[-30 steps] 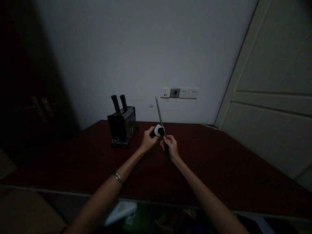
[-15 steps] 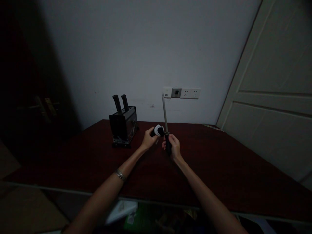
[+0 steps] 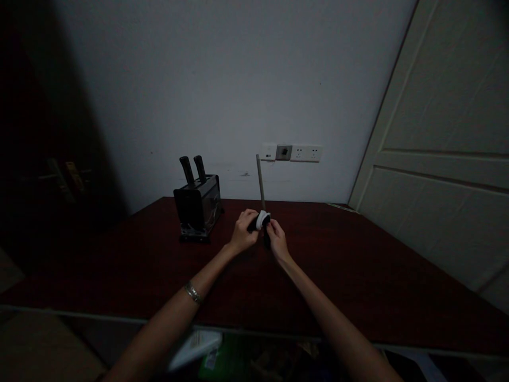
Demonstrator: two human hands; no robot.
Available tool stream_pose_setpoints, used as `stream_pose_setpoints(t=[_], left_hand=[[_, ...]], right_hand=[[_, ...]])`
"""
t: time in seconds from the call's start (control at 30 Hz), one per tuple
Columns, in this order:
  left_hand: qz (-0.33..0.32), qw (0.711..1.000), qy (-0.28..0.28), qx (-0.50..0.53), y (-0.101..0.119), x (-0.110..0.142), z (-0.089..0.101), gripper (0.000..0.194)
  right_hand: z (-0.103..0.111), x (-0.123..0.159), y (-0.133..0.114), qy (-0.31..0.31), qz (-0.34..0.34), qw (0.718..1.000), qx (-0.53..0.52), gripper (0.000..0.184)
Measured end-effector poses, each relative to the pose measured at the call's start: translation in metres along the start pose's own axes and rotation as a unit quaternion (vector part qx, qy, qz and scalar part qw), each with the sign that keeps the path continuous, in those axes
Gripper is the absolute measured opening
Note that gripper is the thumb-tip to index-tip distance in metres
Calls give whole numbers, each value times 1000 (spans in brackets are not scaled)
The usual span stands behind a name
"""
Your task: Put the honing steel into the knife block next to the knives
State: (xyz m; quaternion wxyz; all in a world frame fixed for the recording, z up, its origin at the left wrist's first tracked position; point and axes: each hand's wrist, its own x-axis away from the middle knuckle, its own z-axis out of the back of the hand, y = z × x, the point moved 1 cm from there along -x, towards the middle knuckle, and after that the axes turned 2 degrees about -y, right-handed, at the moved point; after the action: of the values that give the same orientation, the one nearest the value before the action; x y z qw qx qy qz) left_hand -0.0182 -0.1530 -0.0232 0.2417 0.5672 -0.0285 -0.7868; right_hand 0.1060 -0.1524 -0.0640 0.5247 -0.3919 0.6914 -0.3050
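honing steel (image 3: 260,183) points near twelve o'clock, its dark handle (image 3: 266,241) in the right hand's (image 3: 279,244) grip; at its nine o'clock, the left hand (image 3: 243,233) grasps a black-and-white object (image 3: 261,219). knife block (image 3: 190,208) stands toward ten o'clock.

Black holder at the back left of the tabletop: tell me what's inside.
Two black handles stick up from the top of the holder. Whatever lies below them is covered by its walls, so I can't tell.
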Motion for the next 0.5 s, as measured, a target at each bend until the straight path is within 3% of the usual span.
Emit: stream_pose_setpoints(t=[0.1, 0.5], left_hand=[[-10, 1000, -10, -9, 0, 0, 0, 30], [113, 989, 42, 84, -3, 1, -3, 6]], right_hand=[[0, 1, 0, -4, 1, 1000, -5, 31], [-3, 8, -7, -27, -87, 989, -120, 30]])
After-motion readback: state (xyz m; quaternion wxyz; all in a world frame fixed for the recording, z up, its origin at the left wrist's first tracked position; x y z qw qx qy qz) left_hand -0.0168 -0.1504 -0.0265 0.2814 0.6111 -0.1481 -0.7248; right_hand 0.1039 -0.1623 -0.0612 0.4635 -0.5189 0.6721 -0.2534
